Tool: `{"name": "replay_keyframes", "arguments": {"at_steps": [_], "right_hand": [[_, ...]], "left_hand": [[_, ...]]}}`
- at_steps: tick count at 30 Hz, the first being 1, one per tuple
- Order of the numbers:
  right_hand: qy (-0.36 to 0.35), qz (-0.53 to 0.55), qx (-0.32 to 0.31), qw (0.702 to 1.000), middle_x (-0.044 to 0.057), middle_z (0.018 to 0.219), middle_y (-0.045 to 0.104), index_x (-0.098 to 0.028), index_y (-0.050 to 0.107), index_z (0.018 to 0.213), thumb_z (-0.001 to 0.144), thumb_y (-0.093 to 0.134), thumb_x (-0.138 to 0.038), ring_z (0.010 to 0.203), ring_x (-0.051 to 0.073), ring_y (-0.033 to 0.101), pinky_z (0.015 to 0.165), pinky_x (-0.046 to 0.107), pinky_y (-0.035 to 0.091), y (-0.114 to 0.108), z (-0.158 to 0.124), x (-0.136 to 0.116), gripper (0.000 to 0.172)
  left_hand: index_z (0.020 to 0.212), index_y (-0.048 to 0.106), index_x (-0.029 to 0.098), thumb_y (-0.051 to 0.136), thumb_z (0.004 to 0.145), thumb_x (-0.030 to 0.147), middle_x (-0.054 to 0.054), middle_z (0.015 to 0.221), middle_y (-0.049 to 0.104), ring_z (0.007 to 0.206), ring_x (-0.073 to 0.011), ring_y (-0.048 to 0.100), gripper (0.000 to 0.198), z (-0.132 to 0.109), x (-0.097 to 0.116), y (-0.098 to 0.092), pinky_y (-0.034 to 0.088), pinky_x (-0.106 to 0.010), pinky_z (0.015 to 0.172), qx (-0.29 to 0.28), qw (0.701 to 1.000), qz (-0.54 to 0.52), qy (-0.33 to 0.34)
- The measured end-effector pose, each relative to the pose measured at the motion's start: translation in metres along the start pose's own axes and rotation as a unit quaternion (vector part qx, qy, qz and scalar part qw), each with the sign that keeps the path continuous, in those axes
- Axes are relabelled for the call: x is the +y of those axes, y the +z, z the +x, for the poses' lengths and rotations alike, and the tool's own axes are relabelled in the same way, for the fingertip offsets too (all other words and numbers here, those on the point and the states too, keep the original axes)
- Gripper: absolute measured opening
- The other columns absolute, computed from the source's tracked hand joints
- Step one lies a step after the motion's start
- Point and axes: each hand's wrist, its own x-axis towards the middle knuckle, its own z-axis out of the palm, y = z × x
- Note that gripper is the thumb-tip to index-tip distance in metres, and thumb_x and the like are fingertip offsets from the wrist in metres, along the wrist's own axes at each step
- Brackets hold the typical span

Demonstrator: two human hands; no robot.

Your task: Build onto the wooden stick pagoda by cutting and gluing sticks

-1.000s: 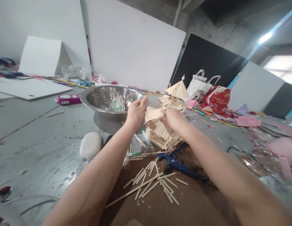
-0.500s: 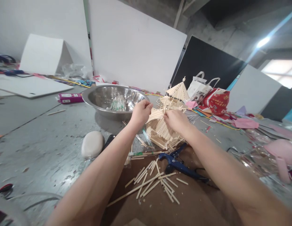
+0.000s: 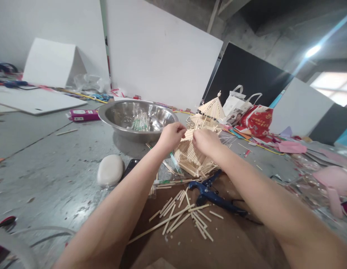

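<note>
A small structure of glued wooden sticks [image 3: 190, 158] stands on the grey floor in front of me. My left hand [image 3: 171, 136] is curled closed at its upper left edge, fingers pinching the sticks there. My right hand [image 3: 207, 142] rests closed over its top, gripping the upper part. A finished stick tower with a pointed roof [image 3: 210, 110] stands just behind. Loose cut sticks [image 3: 182, 216] lie on a brown board [image 3: 195, 243] near me.
A steel bowl [image 3: 117, 116] holding chopstick packets sits behind my left hand. Blue cutters [image 3: 211, 194] lie by the sticks. A white oval object [image 3: 110, 170], a pink box [image 3: 82, 115], white and red bags [image 3: 257, 118] and coloured paper scraps [image 3: 293, 146] surround the spot.
Both hands have drawn closer together over the top of the stick structure; my left hand has dropped a little and moved right.
</note>
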Motion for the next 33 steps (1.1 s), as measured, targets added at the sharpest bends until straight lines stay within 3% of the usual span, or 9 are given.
{"name": "replay_keyframes", "arguments": {"at_steps": [6, 12, 17, 20, 25, 29, 33], "right_hand": [[-0.001, 0.033, 0.021, 0.999, 0.011, 0.079, 0.062, -0.014, 0.062, 0.081, 0.07, 0.042, -0.022, 0.074, 0.02, 0.056, 0.058, 0.026, 0.037, 0.004, 0.003, 0.008, 0.024], [0.009, 0.116, 0.115, 0.987, 0.005, 0.063, 0.059, -0.016, 0.059, 0.071, 0.07, 0.042, -0.023, 0.061, 0.015, 0.052, 0.053, 0.024, 0.032, 0.0, 0.002, 0.02, 0.019], [-0.028, 0.22, 0.182, 0.958, -0.001, 0.056, 0.053, -0.018, 0.053, 0.065, 0.07, 0.043, -0.022, 0.052, 0.01, 0.046, 0.05, 0.022, 0.03, -0.01, -0.009, 0.019, 0.012], [-0.024, 0.254, 0.191, 0.948, -0.002, 0.056, 0.053, -0.018, 0.052, 0.067, 0.071, 0.044, -0.023, 0.052, 0.009, 0.046, 0.05, 0.022, 0.03, -0.009, -0.019, 0.022, 0.011], [0.01, 0.257, 0.185, 0.949, -0.001, 0.057, 0.055, -0.019, 0.053, 0.069, 0.073, 0.044, -0.028, 0.051, 0.01, 0.047, 0.049, 0.022, 0.029, 0.005, -0.029, 0.035, 0.013], [0.019, 0.253, 0.171, 0.952, -0.001, 0.055, 0.055, -0.019, 0.054, 0.07, 0.074, 0.044, -0.029, 0.05, 0.011, 0.048, 0.049, 0.022, 0.029, 0.011, -0.031, 0.038, 0.015], [-0.018, 0.263, 0.185, 0.947, -0.001, 0.061, 0.058, -0.02, 0.056, 0.075, 0.076, 0.041, -0.028, 0.054, 0.011, 0.05, 0.052, 0.022, 0.031, 0.009, -0.028, 0.031, 0.017]], "left_hand": [[0.071, 0.06, 0.015, 0.046, 0.068, 0.021, -0.004, 0.067, 0.062, 0.062, -0.0109, 0.052, 0.016, 0.002, -0.005, 0.004, 0.036, -0.023, 0.059, -0.016, 0.999, 0.032, 0.027], [0.083, 0.06, 0.016, 0.049, 0.065, 0.019, -0.004, 0.075, 0.059, 0.062, -0.0107, 0.049, 0.022, -0.003, 0.0, 0.007, 0.037, -0.024, 0.059, -0.06, 0.989, 0.074, 0.113], [0.071, 0.059, 0.016, 0.045, 0.069, 0.018, -0.004, 0.071, 0.054, 0.064, -0.0115, 0.048, 0.014, -0.006, 0.003, 0.012, 0.035, -0.025, 0.06, -0.061, 0.972, 0.131, 0.184], [0.061, 0.056, 0.015, 0.039, 0.075, 0.021, -0.004, 0.064, 0.053, 0.059, -0.011, 0.046, 0.023, -0.004, 0.002, 0.008, 0.032, -0.025, 0.055, 0.004, 0.976, 0.16, 0.146], [0.062, 0.051, 0.017, 0.039, 0.077, 0.03, 0.0, 0.051, 0.047, 0.049, -0.0089, 0.039, 0.023, 0.001, 0.003, -0.022, 0.026, -0.024, 0.049, 0.183, 0.972, 0.14, 0.049], [0.052, 0.043, 0.018, 0.034, 0.08, 0.033, 0.002, 0.045, 0.04, 0.045, -0.0077, 0.034, 0.033, 0.0, 0.009, -0.045, 0.025, -0.025, 0.048, 0.292, 0.952, 0.078, 0.045], [0.042, 0.03, 0.019, 0.035, 0.08, 0.037, 0.004, 0.04, 0.028, 0.042, -0.0073, 0.025, 0.043, -0.003, 0.013, -0.054, 0.021, -0.026, 0.046, 0.35, 0.935, 0.012, 0.054]]}}
